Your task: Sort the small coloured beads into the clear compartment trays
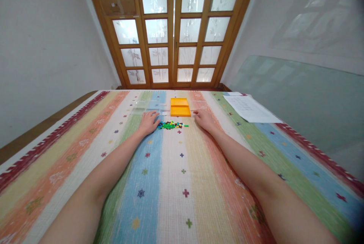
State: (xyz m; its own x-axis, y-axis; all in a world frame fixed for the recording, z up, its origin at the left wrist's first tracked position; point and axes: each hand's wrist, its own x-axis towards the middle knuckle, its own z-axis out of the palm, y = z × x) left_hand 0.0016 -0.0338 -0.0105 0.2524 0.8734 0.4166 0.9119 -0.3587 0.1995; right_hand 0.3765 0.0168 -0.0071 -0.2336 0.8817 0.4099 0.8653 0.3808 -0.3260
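Observation:
My left hand (149, 122) lies on the striped tablecloth with its fingers spread and nothing in them. Its thumb is close to the left end of a small pile of mixed green, blue, yellow and dark pieces (170, 125), too tiny to tell apart. Behind the pile is an orange two-part tray (180, 111), whose compartments look bare. To the tray's right rests my right hand (204, 119), fingers loosely bent and slightly apart, with no object visible in them. Clear plastic containers (148, 107) stand behind my left hand; another clear piece (200, 104) is behind my right.
Printed white sheets (250, 108) lie at the table's back right. The patterned tablecloth (170, 183) covers the table. Beyond its far edge are wooden doors with glass panes (174, 32). A pale green panel (298, 96) leans along the right wall.

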